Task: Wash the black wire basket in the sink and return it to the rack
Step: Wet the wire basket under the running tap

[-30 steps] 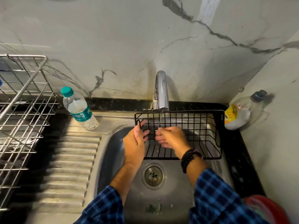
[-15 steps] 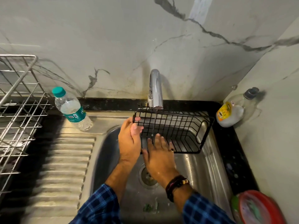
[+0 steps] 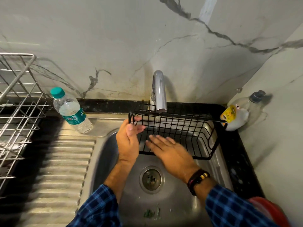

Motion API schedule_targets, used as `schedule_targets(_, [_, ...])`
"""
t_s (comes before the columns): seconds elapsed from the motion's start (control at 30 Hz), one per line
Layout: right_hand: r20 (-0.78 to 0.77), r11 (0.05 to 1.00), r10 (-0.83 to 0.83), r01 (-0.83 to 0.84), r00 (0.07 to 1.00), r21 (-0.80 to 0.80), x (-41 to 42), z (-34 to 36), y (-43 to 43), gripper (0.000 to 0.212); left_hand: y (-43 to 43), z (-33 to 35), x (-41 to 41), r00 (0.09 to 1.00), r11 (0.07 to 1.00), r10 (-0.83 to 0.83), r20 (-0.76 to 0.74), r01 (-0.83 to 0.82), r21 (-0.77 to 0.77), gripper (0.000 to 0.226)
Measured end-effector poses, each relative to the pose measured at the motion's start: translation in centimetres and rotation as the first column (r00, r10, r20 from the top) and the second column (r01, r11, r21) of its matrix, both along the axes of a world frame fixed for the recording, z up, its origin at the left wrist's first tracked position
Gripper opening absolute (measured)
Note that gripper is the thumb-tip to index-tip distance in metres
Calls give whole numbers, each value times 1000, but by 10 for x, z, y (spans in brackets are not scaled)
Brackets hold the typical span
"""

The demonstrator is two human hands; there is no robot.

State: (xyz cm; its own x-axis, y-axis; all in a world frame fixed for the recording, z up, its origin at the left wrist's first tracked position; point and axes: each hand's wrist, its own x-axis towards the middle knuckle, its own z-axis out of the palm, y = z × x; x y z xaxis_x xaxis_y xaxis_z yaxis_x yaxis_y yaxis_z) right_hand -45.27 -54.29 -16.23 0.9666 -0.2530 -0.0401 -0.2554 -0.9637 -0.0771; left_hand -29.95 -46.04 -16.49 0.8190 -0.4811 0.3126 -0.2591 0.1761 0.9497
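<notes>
My right hand [image 3: 170, 152] has opened flat, fingers straight, wiping the black wire basket [image 3: 183, 131] under the tap [image 3: 159, 90]. My left hand [image 3: 128, 140] still grips its end over the sink [image 3: 180, 197]. Still washing, and the rack [image 3: 18, 112] waits.

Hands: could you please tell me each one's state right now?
Left hand: grips the black wire basket.
Right hand: open, fingers straight, at the basket.
</notes>
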Motion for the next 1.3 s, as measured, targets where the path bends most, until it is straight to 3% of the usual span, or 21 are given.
schedule_targets(0.13, [16,945,-322,322,947,-49,-40,1,-23,82,2,-6,3,998,998,42,-47,-45,-49,34])
schedule_targets(0.33, [-215,866,-489,500,845,-5,-8,3,-14,80,-12,-5,-13,993,999,32,-114,-33,-11,35])
schedule_targets(0.43, [-175,856,-504,516,846,27,11,5,4,86,-18,1,-20,996,1000,11,-85,-10,11,43])
schedule_targets(0.53, [-192,906,-401,419,896,61,26,8,31,88,-21,4,-24,999,1000,4,-35,-3,29,44])
schedule_targets(0.7, [-112,919,-390,395,914,24,0,4,9,90,-5,0,-16,998,998,-55,-30,56,40,46])
schedule_targets(0.77, [-86,910,-415,412,906,-43,-7,3,5,87,-2,3,-13,969,986,-137,-208,153,64,48])
schedule_targets(0.87, [-4,907,-408,405,913,-117,-7,4,4,85,7,15,1,742,950,-239,-627,312,7,78])
schedule_targets(0.93, [-91,912,-402,391,911,-121,-6,8,3,94,13,27,1,694,946,-229,-683,323,12,83])
schedule_targets(1.03, [-218,922,-381,388,899,-9,-3,15,9,99,13,41,-11,805,976,-160,-571,217,32,76])
schedule_targets(1.1, [-99,911,-346,360,933,200,-9,26,18,78,12,39,-13,868,985,-128,-480,168,40,70])
schedule_targets(1.13, [89,905,-371,339,924,256,-15,33,22,63,12,39,-13,883,984,-125,-452,168,55,67])
schedule_targets(1.2, [522,912,-409,315,749,262,-27,44,23,42,14,36,-16,898,977,-146,-416,197,83,62])
schedule_targets(1.23, [641,913,-403,337,653,231,-30,50,21,38,14,35,-19,899,974,-156,-410,209,88,63])
schedule_targets(1.3, [676,867,-449,468,584,171,-27,61,14,34,12,32,-26,892,971,-164,-422,221,89,61])
